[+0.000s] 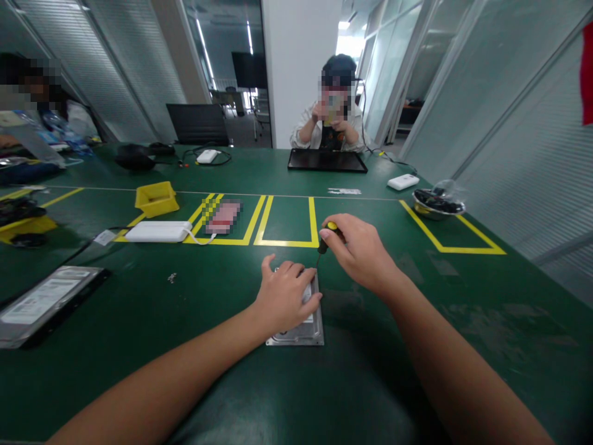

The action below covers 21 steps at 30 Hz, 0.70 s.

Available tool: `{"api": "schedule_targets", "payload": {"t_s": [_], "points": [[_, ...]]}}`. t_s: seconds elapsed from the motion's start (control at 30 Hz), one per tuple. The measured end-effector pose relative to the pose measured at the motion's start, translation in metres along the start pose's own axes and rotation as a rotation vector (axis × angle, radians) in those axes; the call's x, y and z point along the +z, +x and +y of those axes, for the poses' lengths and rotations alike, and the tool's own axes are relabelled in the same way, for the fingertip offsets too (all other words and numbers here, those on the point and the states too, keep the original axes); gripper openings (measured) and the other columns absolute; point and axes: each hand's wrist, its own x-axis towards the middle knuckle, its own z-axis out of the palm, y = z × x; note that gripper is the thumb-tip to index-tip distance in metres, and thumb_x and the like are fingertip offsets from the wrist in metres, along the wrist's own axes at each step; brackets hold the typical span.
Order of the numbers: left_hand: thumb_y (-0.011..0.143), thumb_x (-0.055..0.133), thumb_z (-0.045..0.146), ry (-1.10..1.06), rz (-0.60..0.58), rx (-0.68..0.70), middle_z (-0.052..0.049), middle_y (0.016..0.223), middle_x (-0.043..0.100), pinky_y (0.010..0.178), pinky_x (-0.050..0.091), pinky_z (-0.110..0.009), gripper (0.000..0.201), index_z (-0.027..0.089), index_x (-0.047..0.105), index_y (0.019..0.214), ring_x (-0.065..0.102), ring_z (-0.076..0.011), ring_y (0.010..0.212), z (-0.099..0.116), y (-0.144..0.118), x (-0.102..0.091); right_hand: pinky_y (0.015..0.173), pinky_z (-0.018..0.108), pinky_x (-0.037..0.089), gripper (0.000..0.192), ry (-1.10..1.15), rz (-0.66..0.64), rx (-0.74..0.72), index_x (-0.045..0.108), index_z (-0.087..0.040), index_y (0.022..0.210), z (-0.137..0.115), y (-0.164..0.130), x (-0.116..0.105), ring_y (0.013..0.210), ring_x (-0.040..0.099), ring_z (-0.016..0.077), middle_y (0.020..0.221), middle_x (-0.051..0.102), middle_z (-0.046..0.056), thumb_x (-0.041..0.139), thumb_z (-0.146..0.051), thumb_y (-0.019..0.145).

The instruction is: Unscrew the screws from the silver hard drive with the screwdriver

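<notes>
Two bare hands are working on a flat silver metal hard drive [301,330] with a small yellow-and-black-handled screwdriver [325,240].

The hard drive is lying flat on the green table [370,383], nearest the camera; the left hand [285,295] is pressing down on its top, fingers spread and grasping nothing. The right hand [359,250] is closing its fingers around the screwdriver's handle, the shaft pointing down toward the drive's far right corner. Further left, another grey hard drive [44,303] is lying on a black tray. Beyond, a white rectangular power bank [157,232] and a yellow plastic bin [156,198] are sitting by yellow tape outlines [287,242]; a round steel bowl [438,204] is standing right. Farthest, a seated person [331,123] is facing a black tablet [327,161].
</notes>
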Motion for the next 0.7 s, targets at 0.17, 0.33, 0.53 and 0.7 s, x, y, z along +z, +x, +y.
{"api": "schedule_targets", "payload": {"t_s": [0.17,0.33,0.53,0.7], "points": [[0.09,0.054,0.047,0.006,-0.004,0.0,-0.008,0.108,0.067,0.106,0.016,-0.066,0.037,0.026,0.062,0.118,0.057,-0.031,0.107,0.0004,0.0004,-0.0005,0.077,0.03,0.04,0.019,0.005,-0.007,0.008,0.062,-0.015,0.095,0.0014,-0.0002,0.0017,0.083,0.057,0.0194,0.09,0.065,0.008,0.048,-0.028,0.096],[0.089,0.054,0.047,0.007,-0.003,0.002,-0.008,0.109,0.067,0.106,0.017,-0.065,0.037,0.025,0.063,0.118,0.057,-0.031,0.106,0.0006,0.0004,-0.0005,0.077,0.029,0.039,0.019,-0.003,-0.014,0.024,0.062,-0.014,0.094,0.0007,0.0005,0.0008,0.082,0.057,0.019,0.088,0.065,0.007,0.049,-0.028,0.096],[0.09,0.054,0.046,-0.001,0.001,-0.001,-0.008,0.109,0.067,0.107,0.016,-0.066,0.037,0.025,0.063,0.119,0.057,-0.0309,0.106,0.0007,0.0007,0.0,0.077,0.029,0.039,0.019,0.004,-0.012,0.043,0.062,-0.014,0.095,0.0028,0.0011,-0.0013,0.082,0.057,0.0186,0.089,0.065,0.007,0.049,-0.028,0.096],[0.09,0.055,0.046,-0.01,-0.002,-0.004,-0.008,0.11,0.067,0.107,0.015,-0.066,0.037,0.026,0.062,0.12,0.056,-0.031,0.107,0.0002,0.0004,0.0003,0.078,0.03,0.041,0.019,0.013,-0.02,0.061,0.061,-0.016,0.094,0.0057,0.0015,-0.0025,0.084,0.059,0.0194,0.091,0.066,0.007,0.048,-0.029,0.096]]}}
